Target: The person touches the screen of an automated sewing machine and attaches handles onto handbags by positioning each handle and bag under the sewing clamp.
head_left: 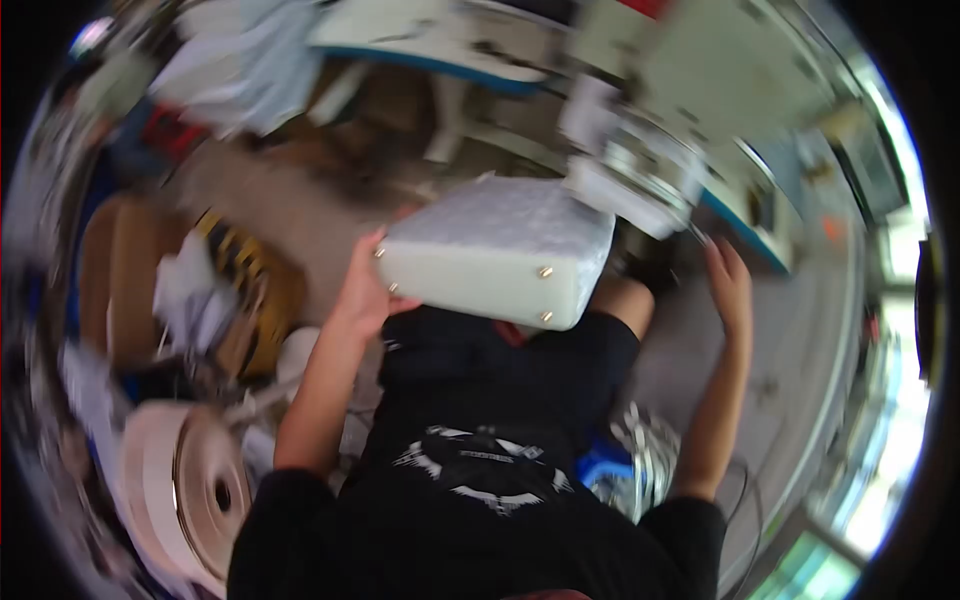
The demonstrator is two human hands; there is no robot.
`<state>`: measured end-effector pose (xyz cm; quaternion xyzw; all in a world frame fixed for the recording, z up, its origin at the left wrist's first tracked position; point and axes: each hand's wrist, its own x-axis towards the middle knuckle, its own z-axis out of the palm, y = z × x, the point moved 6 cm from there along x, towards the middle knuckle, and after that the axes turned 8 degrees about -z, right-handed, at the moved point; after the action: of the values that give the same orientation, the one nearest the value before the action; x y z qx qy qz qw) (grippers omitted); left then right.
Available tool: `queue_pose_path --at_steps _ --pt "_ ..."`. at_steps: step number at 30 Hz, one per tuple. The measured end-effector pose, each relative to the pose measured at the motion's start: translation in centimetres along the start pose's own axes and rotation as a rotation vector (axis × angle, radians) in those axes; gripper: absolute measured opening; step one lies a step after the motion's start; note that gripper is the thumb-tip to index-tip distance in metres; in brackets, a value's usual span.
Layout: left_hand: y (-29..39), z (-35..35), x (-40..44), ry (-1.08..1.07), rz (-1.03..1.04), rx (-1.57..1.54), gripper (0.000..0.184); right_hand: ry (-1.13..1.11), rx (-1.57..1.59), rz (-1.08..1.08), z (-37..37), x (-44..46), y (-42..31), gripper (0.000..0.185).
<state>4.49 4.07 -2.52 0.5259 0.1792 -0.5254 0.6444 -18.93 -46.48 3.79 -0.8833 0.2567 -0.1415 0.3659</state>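
Workshop floor beneath, left hand grips the pale bag at its left end

At the centre of the frame, we saw a boxy bag with an off-white base, gold-coloured studs and a mottled pale grey side. Below, we found a black shirt with white print. We noticed yellow-and-black patterned material at left, and a white tabletop, blue-edged, at top.

The bag looks smooth and softly matt on its base, with glossy metal studs; the shirt and shorts are matt cloth.
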Motion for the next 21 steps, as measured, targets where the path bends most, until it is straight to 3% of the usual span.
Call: queue_pose_path --at_steps 2,3,4,7,11,12,14,16,17,18,19,20,21 --pt "3.0 -2.6 0.1 0.146 0.17 -0.101 0.064 0.089 0.046 0.03 -1.6 0.2 4.3 0.038" --pt "4.3 -5.2 -1.0 0.217 0.262 -0.125 0.065 -0.027 0.022 0.161 -1.6 -0.1 2.3 0.037" --pt "4.5 -8.4 -2.8 0.298 0.293 -0.168 0.065 -0.045 0.095 0.285 -1.3 -0.2 5.0 0.034" --pt "5.4 -15.8 -6.2 0.79 0.554 -0.397 0.068 -0.031 0.215 0.29 -1.2 0.3 11.8 0.03" --pt "6.3 -25.7 -12.1 1.137 0.997 -0.719 0.093 0.126 0.235 0.158 -1.1 2.9 11.2 0.029" --pt "4.7 -29.5 -11.1 1.141 1.006 -0.727 0.093 0.122 0.24 0.147 -1.1 3.9 11.7 0.029" --pt "2.0 -35.8 -9.4 1.632 0.961 -0.332 0.106 0.219 0.199 0.066 -2.6 7.4 14.0 0.03" --pt "0.7 -34.2 -5.9 1.52 0.961 -0.092 0.102 0.443 0.209 0.039 -4.5 10.6 20.8 0.033" --pt "0.4 -31.1 -3.9 1.384 0.978 0.0 0.093 0.372 0.036 -0.061 -5.2 12.0 26.5 0.036" --pt "0.4 -27.4 -1.6 1.03 0.939 -0.018 0.092 0.078 -0.803 -0.078 -3.6 11.3 16.9 0.032" --pt "-1.0 -25.2 0.9 0.991 0.843 -0.073 0.092 0.047 -0.956 -0.326 -2.8 12.5 19.0 0.025" --pt "-0.9 -23.4 3.0 0.846 0.747 -0.078 0.092 -0.031 -0.9 -0.037 -2.5 13.0 16.7 0.021" --pt "-0.9 -22.7 5.2 0.783 0.717 -0.02 0.088 0.06 -0.917 -0.008 -3.0 12.5 13.9 0.021"
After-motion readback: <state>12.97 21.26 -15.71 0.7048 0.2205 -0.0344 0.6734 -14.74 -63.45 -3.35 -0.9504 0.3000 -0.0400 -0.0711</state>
